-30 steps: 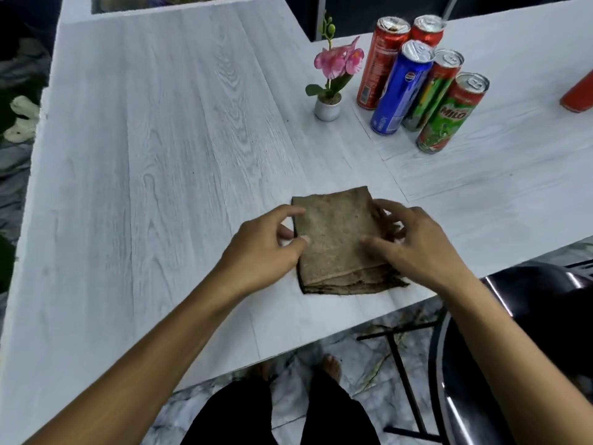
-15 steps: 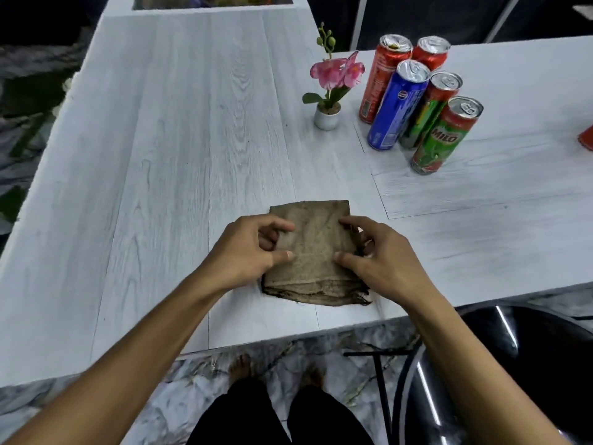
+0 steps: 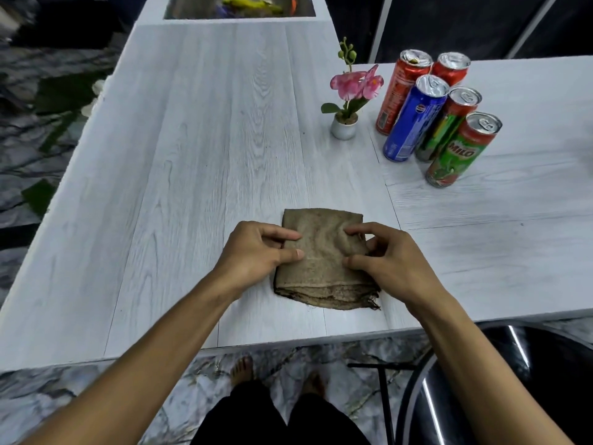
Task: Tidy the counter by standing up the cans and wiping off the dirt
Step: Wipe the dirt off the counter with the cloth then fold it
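Note:
A folded brown cloth (image 3: 321, 252) lies on the white wood-grain counter (image 3: 192, 187) near its front edge. My left hand (image 3: 256, 252) holds the cloth's left side, thumb and forefinger curled onto it. My right hand (image 3: 385, 255) pinches the right side, and the fabric bunches up under its fingers. Several cans stand upright in a tight group at the back right: two red ones (image 3: 401, 91), a blue Pepsi can (image 3: 414, 120), a green and red can (image 3: 449, 123) and a Milo can (image 3: 462, 152).
A small white pot with a pink orchid (image 3: 348, 101) stands just left of the cans. A black chair (image 3: 513, 380) sits under the counter's front edge at the right. A recessed sink with coloured items (image 3: 240, 6) lies at the counter's far end.
The view has shifted, so the cloth and both hands sit more central. My right hand's fingers have pulled in and wrinkled the cloth's right side. The cans have not moved.

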`<state>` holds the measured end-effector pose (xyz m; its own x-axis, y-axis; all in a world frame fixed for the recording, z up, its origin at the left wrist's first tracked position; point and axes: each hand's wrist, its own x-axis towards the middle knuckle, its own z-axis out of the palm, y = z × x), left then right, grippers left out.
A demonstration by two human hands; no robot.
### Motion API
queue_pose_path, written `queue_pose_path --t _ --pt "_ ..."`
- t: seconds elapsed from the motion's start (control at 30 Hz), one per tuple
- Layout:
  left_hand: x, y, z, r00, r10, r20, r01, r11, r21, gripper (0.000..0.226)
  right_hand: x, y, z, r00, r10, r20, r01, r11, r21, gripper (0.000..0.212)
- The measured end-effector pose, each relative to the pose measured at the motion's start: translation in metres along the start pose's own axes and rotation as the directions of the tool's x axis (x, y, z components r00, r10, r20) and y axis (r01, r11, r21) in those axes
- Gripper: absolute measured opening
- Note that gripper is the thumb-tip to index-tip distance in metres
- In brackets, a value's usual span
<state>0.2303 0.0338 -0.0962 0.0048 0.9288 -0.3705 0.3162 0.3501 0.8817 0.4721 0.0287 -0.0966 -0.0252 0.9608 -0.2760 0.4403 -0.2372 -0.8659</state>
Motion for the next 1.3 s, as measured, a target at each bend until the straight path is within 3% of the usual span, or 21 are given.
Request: queue_pose_path --t 0.2,0.5,0.87,1.3 --pt "-0.003 -0.005 0.002 1.0 -0.015 -0.019 0.014 0.997 -0.072 0.031 -0.004 0.002 -0.001 0.998 0.003 0.068 -0.015 0.986 0.165 0.04" --pt "-0.008 -0.005 0.0 0.999 0.032 0.009 -0.032 0.996 0.079 0.021 -0.018 0.011 -0.005 1.0 0.019 -0.009 -0.018 0.997 0.069 0.033" --pt "-0.033 -0.016 0.006 0.997 0.027 0.075 -0.008 0.97 -0.242 0.024 -0.062 0.021 -0.005 0.996 0.002 -0.09 0.014 0.983 0.181 0.03" --pt "-0.041 0.001 0.01 0.963 0.181 0.2 -0.11 0.94 -0.322 0.028 -0.109 0.015 -0.003 0.955 0.033 -0.296 0.071 0.94 0.333 0.028"
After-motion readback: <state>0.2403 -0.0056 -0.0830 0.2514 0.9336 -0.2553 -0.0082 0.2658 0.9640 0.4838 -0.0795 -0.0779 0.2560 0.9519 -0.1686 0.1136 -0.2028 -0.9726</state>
